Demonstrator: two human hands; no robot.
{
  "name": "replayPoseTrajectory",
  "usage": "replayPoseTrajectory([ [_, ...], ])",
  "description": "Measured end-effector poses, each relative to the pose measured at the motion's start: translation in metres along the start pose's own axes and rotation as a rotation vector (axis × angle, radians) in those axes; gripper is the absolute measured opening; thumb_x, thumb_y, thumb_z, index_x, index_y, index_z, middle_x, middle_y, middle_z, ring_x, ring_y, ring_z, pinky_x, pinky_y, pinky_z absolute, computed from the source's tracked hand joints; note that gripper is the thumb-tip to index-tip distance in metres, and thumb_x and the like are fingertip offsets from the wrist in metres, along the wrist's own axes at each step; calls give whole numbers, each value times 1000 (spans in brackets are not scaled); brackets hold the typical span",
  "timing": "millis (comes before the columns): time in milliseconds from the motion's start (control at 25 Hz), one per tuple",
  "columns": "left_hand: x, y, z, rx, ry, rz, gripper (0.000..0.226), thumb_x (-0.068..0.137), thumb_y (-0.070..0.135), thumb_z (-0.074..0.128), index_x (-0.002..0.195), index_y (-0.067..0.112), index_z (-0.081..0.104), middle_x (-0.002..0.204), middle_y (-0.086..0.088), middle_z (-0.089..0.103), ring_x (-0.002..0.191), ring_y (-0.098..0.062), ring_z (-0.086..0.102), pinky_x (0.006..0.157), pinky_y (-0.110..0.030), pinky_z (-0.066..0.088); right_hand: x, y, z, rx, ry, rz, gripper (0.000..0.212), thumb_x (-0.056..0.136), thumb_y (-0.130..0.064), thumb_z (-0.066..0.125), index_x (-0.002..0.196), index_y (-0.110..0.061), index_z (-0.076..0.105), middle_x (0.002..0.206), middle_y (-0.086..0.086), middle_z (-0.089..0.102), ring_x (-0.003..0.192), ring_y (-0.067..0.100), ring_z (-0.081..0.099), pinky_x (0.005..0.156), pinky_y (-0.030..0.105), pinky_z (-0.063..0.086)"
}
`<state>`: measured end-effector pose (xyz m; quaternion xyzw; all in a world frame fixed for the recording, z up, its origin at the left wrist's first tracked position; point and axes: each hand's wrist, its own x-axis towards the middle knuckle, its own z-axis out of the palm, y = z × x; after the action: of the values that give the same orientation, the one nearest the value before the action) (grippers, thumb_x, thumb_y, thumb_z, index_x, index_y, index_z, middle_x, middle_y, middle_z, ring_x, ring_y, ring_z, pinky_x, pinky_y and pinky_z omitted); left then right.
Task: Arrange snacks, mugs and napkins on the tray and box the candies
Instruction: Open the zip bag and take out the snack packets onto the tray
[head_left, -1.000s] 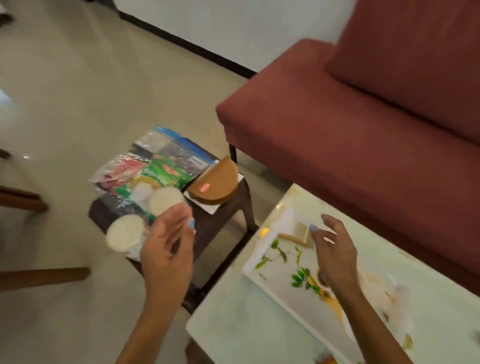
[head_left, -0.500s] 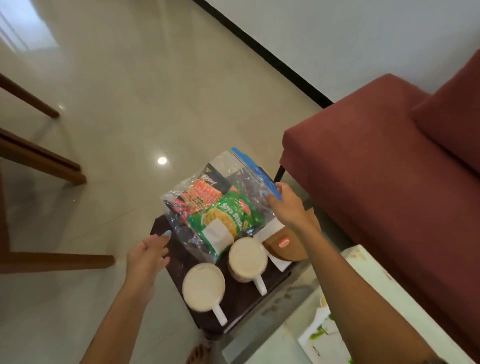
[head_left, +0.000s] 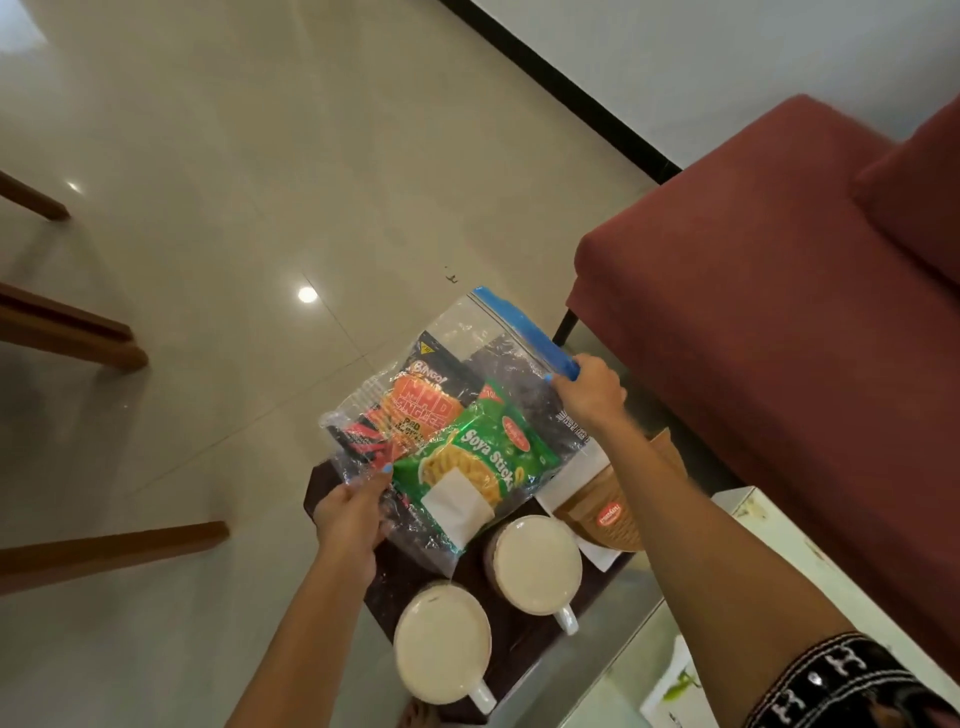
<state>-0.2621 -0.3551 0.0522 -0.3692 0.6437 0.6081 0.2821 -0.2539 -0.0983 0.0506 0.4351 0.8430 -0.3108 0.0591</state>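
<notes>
The likeliest slip, to my eye, is the clear zip bag (head_left: 467, 415) sagging or twisting as it comes off the small dark surface (head_left: 524, 636): it is held only at two opposite edges, and the loose packets inside, an orange Mad Angles packet (head_left: 415, 410) and a green Soya Sticks packet (head_left: 480, 462), could slide to the low corner and pull the plastic out of a thin pinch. A swinging bag could also clip the two white mugs (head_left: 535, 564) standing just below it on the same surface, the nearer mug (head_left: 441, 642) close to the front edge, and either might tip or be knocked to the floor. The blue zip strip (head_left: 524, 330) looks closed, though I cannot be sure, so spilling seems less of a worry than dropping. The left hand (head_left: 350, 519) has its fingers curled and pinches the bag's lower left edge, thumb on top of the plastic. The right hand (head_left: 589, 389) is closed round the bag's top corner at the end of the blue strip. A brown round box (head_left: 605, 512) sits on white napkins (head_left: 576, 470) under the right forearm. The floral tray (head_left: 670, 691) shows only as a corner at lower right, well apart from the bag.
</notes>
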Motion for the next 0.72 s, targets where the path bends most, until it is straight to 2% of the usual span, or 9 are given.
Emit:
replayPoseTrajectory([
  [40,-1,2,1,-8,9,24,14,87,10,61,76,13,54,72,-5,56,60,-14,51,44,-19,48,-2,-3,-2,33,29,-27,30,87,-30,61,109,-9,62,102,11,66,101,32,59,90,41,43],
  [120,-2,8,3,-8,33,78,4,88,7,58,86,10,60,85,-8,64,70,-16,60,58,-25,55,-10,-14,-13,84,65,-101,23,86,-27,64,99,-8,66,84,7,62,84,28,58,74,38,46],
  [200,-6,18,6,7,52,155,13,87,8,60,100,6,62,94,-11,66,76,-19,63,70,-30,54,-25,-28,-34,115,125,-156,20,86,-28,63,98,-13,67,82,4,60,79,24,55,67,35,45],
  [320,-19,33,19,-4,86,267,11,86,10,62,96,7,64,93,-10,66,83,-21,62,77,-34,52,-55,-38,-78,230,210,-217,15,85,-29,64,91,-16,69,73,0,57,70,19,52,57,30,38],
  [400,-41,39,32,0,53,336,7,86,10,60,93,10,64,92,-7,65,86,-20,61,81,-34,51,-80,-33,-112,304,247,-239,14,86,-28,63,87,-16,70,67,-1,56,64,17,49,58,31,39],
  [480,-71,34,45,-3,-33,381,7,86,7,59,86,13,62,89,-7,65,84,-19,61,81,-34,51,-114,-21,-149,336,282,-252,13,87,-25,59,88,-19,71,70,2,63,64,18,51,62,35,43],
  [640,-133,3,70,120,-238,348,9,86,8,56,77,8,56,73,-9,57,65,-20,54,63,-31,45,-184,19,-214,364,377,-293,16,87,-21,57,89,-23,73,76,4,70,72,22,60,68,37,49],
  [680,-155,-8,76,165,-284,357,8,85,11,59,81,4,58,71,-10,55,64,-22,52,62,-31,42,-204,32,-229,386,406,-304,17,86,-20,57,90,-23,73,76,0,70,73,18,61,69,36,49],
  [720,-176,-16,82,202,-301,376,18,83,16,61,91,0,59,74,-12,56,68,-23,54,64,-34,42,-221,43,-240,418,430,-321,18,86,-19,58,91,-23,74,73,-6,70,70,10,61,68,32,48],
])
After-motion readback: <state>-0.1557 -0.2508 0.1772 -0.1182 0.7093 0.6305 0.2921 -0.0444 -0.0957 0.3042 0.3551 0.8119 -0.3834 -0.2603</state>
